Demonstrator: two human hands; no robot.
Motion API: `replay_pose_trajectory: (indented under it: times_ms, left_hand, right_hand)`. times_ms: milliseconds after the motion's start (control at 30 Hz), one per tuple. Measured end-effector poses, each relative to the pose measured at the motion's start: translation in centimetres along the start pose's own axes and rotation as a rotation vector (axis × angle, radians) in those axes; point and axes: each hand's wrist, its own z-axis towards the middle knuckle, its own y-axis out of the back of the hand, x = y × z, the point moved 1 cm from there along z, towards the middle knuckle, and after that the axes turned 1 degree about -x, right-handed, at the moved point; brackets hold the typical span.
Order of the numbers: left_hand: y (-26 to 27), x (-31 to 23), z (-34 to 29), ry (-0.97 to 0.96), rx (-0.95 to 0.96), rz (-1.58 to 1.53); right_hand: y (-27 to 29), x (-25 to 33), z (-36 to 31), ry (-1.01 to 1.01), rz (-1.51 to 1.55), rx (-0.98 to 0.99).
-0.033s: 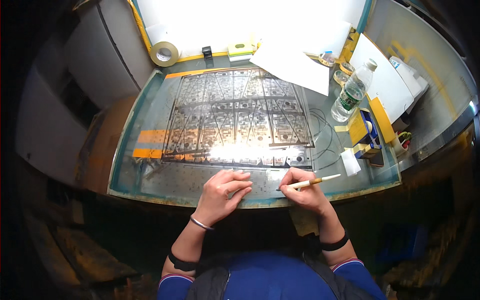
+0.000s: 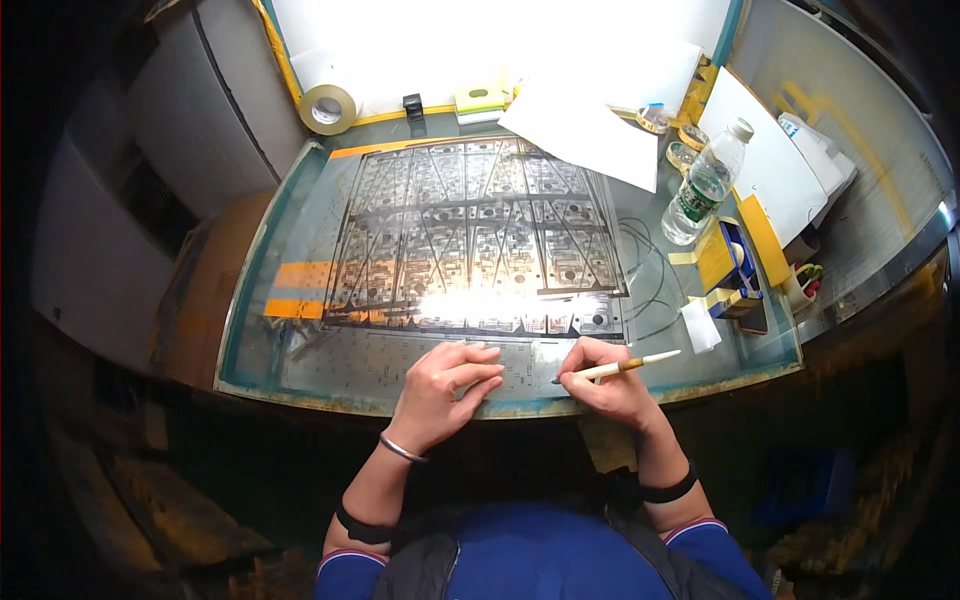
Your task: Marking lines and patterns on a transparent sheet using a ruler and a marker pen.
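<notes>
My right hand [image 2: 606, 388] pinches a slim brush [image 2: 611, 369] with a pale handle and a brown band. Its dark tip points down and left at a clear printed film sheet [image 2: 345, 365] near the table's front edge. Whether the tip touches the sheet, I cannot tell. My left hand [image 2: 448, 393] rests on the same sheet to the left, fingers loosely extended and holding nothing. Just beyond both hands lies a large film [image 2: 490, 230] with a dense dark circuit pattern, lit by a bright glare along its near edge.
At right on the glass table [image 2: 245, 340] stand a water bottle [image 2: 705, 185] and a tape dispenser [image 2: 735, 255], with thin dark wire [image 2: 655, 290] coiled nearby. A white paper [image 2: 590, 140] overlaps the film's far corner. Farther back left is a wide tape roll [image 2: 328, 108].
</notes>
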Motion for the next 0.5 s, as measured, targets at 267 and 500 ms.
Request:
replay_pose_trajectory:
  times_ms: [267, 500]
  left_hand:
    - [-0.07, -0.18, 0.06, 0.024, 0.027, -0.024]
    - [0.17, 0.0, 0.31, -0.016, 0.031, -0.005]
  right_hand:
    - [-0.03, 0.65, -0.15, -0.005, -0.024, 0.0]
    - [0.03, -0.05, -0.01, 0.016, -0.013, -0.01]
